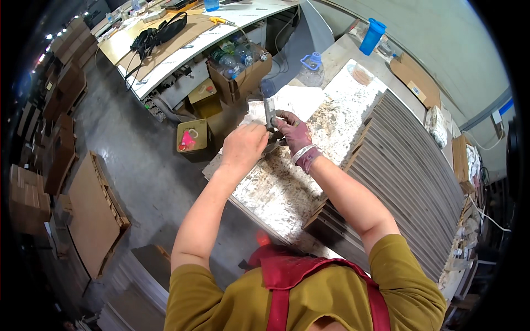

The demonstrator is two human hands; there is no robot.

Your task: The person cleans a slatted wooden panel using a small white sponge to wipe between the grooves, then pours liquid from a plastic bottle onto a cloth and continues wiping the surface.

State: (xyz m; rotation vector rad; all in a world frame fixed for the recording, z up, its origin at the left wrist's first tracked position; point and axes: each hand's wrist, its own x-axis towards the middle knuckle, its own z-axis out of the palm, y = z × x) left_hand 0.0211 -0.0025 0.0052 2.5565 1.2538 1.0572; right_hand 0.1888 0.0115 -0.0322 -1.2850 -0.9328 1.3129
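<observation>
Both my hands meet over the near-left end of a worn, white-coated workbench (276, 185). A narrow grey strip (270, 112) stands up between them. My right hand (297, 138), in a purple work glove with a pale band at the wrist, is closed round the strip, thumb and fingers on its lower part. My left hand (244, 145) is bare, its fingers pinched together against the lower end of the strip; what exactly they grip is hidden. White paper sheets (298, 100) lie just beyond the hands.
A big stack of ribbed grey slats (406, 165) fills the bench's right side. A clear jug (312, 70) and a blue bottle (373, 36) stand farther back. Left of the bench are a yellow-green tin (193, 138) and a carton of plastic bottles (240, 77). Flat cardboard (94, 215) lies at left.
</observation>
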